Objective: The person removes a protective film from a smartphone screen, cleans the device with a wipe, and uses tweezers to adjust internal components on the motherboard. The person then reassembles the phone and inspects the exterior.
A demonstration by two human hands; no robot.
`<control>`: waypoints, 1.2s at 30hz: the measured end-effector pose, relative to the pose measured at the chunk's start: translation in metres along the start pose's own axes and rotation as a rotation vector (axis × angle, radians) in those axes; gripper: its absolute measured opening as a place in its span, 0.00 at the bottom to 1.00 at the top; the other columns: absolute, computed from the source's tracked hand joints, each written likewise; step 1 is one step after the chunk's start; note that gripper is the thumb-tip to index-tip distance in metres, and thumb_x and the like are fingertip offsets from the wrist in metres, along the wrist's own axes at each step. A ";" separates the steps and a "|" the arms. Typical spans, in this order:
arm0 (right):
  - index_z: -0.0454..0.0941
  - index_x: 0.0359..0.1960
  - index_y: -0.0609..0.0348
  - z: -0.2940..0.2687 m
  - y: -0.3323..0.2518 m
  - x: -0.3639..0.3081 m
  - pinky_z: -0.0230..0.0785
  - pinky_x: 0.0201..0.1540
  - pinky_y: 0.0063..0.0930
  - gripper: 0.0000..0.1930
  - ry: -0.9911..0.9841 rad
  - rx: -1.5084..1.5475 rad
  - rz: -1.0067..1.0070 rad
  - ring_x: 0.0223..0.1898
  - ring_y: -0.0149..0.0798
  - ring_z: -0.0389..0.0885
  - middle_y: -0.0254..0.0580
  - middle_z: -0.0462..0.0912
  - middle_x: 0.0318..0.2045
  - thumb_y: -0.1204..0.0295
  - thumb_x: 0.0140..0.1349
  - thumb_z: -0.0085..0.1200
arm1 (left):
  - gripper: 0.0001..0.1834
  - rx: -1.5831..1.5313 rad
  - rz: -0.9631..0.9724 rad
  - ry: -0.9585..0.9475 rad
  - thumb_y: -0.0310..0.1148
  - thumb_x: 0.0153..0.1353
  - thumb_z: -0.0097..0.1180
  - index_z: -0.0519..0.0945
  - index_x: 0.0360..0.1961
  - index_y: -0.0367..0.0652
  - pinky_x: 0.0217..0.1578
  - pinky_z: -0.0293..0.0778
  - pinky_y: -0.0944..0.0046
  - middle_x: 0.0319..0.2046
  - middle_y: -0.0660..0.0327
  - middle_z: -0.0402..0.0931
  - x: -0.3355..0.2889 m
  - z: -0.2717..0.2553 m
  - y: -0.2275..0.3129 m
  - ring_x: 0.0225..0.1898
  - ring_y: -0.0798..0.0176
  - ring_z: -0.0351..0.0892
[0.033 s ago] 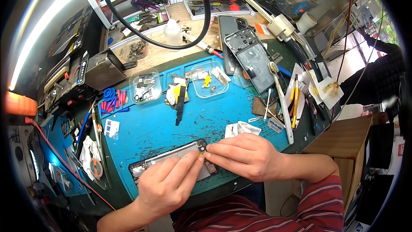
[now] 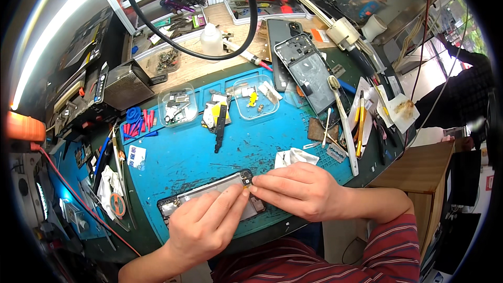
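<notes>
An opened phone frame [image 2: 222,183] lies slanted on the blue work mat [image 2: 251,149], near its front edge. A pale panel fills its middle, and dark ends with small parts show at left and right. My left hand [image 2: 207,225] is over the phone, fingers pinched at its upper right corner. From the right, my right hand [image 2: 304,191] meets it there, thumb and fingers pressed together. A tiny yellowish bit shows between the fingertips; I cannot make out what it is. A crumpled white tissue [image 2: 294,158] lies just beyond my right hand.
Two clear plastic boxes [image 2: 178,106] of small parts stand at the mat's back, with loose phone parts [image 2: 214,113] between. To the right lie another opened phone [image 2: 306,71], a toothbrush [image 2: 343,126], a cotton swab [image 2: 326,127] and a razor blade [image 2: 336,152]. A black cable [image 2: 209,58] loops overhead.
</notes>
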State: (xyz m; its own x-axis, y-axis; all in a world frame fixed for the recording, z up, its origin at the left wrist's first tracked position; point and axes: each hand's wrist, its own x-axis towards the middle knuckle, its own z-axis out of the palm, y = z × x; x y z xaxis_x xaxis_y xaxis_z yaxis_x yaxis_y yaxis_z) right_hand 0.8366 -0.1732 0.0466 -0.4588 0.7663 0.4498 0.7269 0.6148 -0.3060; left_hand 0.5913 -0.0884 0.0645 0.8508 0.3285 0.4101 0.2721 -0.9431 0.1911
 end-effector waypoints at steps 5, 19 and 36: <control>0.85 0.52 0.65 0.000 -0.001 0.001 0.80 0.47 0.31 0.20 -0.005 -0.007 -0.003 0.50 0.40 0.87 0.45 0.85 0.53 0.73 0.56 0.59 | 0.17 0.005 0.002 -0.013 0.28 0.54 0.64 0.90 0.47 0.38 0.30 0.75 0.69 0.48 0.62 0.86 -0.001 0.000 0.001 0.35 0.67 0.83; 0.86 0.53 0.64 0.003 -0.001 -0.004 0.83 0.46 0.31 0.20 0.071 -0.010 -0.023 0.48 0.41 0.89 0.46 0.86 0.54 0.75 0.57 0.61 | 0.19 -0.023 -0.009 -0.012 0.27 0.50 0.62 0.89 0.46 0.37 0.35 0.81 0.65 0.46 0.59 0.86 0.005 -0.003 0.003 0.36 0.64 0.85; 0.85 0.46 0.52 -0.095 -0.005 -0.068 0.78 0.36 0.38 0.12 0.106 -0.306 0.909 0.36 0.45 0.87 0.39 0.85 0.35 0.62 0.65 0.67 | 0.16 -0.046 -0.045 0.056 0.20 0.50 0.64 0.89 0.43 0.37 0.36 0.81 0.61 0.43 0.58 0.86 0.008 -0.001 0.014 0.37 0.57 0.86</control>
State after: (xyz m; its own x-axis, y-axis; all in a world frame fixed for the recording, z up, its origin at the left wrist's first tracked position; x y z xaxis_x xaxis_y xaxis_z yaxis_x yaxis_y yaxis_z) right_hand 0.9121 -0.2460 0.0975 0.3829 0.8954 0.2274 0.8903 -0.2919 -0.3496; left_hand 0.6015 -0.0987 0.0719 0.8113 0.3745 0.4490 0.2879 -0.9243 0.2506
